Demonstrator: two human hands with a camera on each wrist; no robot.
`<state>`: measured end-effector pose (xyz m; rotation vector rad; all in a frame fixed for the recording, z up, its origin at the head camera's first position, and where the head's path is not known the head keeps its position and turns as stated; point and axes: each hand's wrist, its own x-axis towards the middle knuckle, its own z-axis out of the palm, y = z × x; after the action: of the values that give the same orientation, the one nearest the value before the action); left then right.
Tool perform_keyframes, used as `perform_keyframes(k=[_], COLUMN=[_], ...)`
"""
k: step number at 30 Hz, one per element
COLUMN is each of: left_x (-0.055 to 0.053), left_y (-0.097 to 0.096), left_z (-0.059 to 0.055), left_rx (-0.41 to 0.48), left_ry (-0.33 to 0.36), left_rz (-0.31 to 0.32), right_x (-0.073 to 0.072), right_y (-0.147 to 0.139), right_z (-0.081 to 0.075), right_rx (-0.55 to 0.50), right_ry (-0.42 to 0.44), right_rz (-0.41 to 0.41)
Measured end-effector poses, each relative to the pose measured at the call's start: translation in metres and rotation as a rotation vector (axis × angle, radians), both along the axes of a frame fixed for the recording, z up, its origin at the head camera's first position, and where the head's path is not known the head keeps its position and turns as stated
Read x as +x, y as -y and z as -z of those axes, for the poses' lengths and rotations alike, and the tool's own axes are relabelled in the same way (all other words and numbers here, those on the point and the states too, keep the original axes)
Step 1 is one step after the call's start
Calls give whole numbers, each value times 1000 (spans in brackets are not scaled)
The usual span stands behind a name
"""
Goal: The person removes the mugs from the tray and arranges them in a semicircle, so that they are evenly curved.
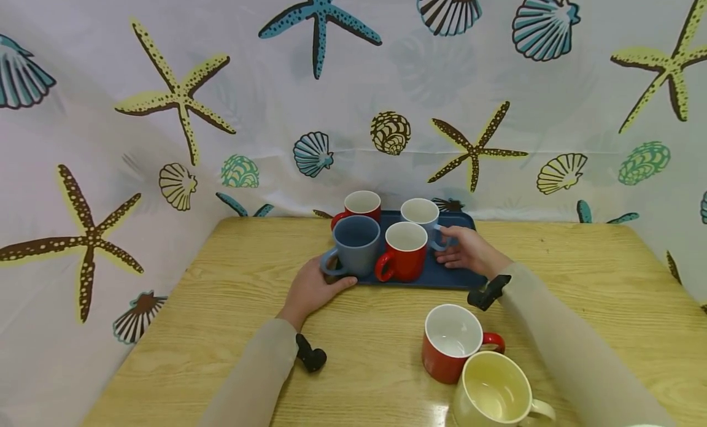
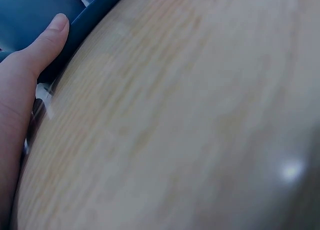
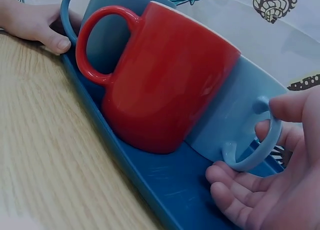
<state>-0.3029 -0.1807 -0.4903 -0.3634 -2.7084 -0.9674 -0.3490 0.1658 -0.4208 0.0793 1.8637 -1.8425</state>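
My right hand (image 1: 463, 250) pinches the handle of a light blue mug (image 1: 417, 213) between thumb and forefinger; its other fingers hang below the handle. This mug stands at the back of a dark blue tray (image 1: 453, 280), behind a red mug (image 1: 409, 261) with a white inside. At the tray's left end, my left hand (image 1: 315, 289) holds the near corner, its thumb along the rim and its other fingers mostly hidden. Close above that thumb is a grey-blue mug (image 1: 359, 252), handle pointing left. A second red mug (image 1: 363, 203) stands behind it.
On the wooden table (image 1: 353, 365) in front of the tray stand another red mug (image 1: 442, 356) and a pale yellow mug (image 1: 491, 396), close together near my right forearm. A white cloth (image 1: 353, 108) printed with starfish and shells hangs behind the tray and along the sides.
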Motion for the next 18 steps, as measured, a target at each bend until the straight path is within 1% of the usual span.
perform_keyframes(k=[8,12,18], left_x=[1,2,4], left_y=[-1,-2,-2], left_z=[-1,-3,-5], left_rx=[5,9,14], left_ry=[9,8,-5], left_rz=[-3,2,12], right_x=[9,14,23], right_y=[-12,-19,-30], right_z=[1,1,0], right_rx=[19,4,-18], right_ry=[-35,-35,-39], right_rz=[18,34,32])
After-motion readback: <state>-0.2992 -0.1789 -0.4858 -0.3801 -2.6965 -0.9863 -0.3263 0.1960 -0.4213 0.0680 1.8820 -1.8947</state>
